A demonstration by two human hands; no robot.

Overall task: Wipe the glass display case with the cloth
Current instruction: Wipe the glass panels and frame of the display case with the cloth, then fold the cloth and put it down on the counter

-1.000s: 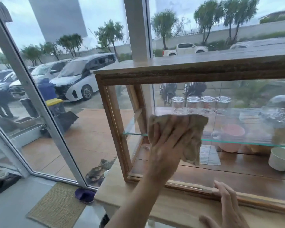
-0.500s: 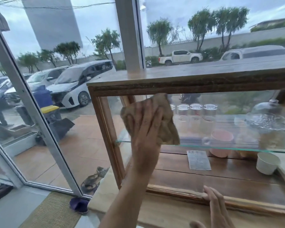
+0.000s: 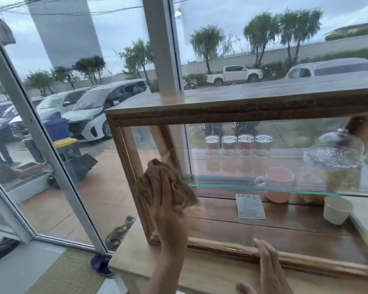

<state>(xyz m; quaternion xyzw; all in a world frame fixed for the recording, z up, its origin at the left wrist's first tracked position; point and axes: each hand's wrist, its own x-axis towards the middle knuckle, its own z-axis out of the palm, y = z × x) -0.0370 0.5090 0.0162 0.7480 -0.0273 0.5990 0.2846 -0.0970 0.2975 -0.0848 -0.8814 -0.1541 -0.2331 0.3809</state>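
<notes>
The glass display case [image 3: 221, 115] has a dark wooden frame and stands on a pale wooden counter [image 3: 210, 276]. My left hand [image 3: 169, 215] presses a crumpled tan cloth [image 3: 157, 181] flat against the front glass, near the case's lower left corner and beside the left upright of the frame. My right hand [image 3: 268, 266] rests with its fingers on the bottom front rail of the case, to the right of the left arm, and holds nothing.
Inside the case, several upturned glasses [image 3: 229, 153], a pink mug [image 3: 278, 183] and a domed glass jar [image 3: 336, 158] stand on a glass shelf. A white cup [image 3: 336, 209] and a printed card [image 3: 250, 205] lie below. A glass door [image 3: 51, 158] and a mat [image 3: 68, 274] are at left.
My left hand has carried the cloth from the middle of the glass up to the left, then down to the lower left corner. My right hand stays on the bottom rail.
</notes>
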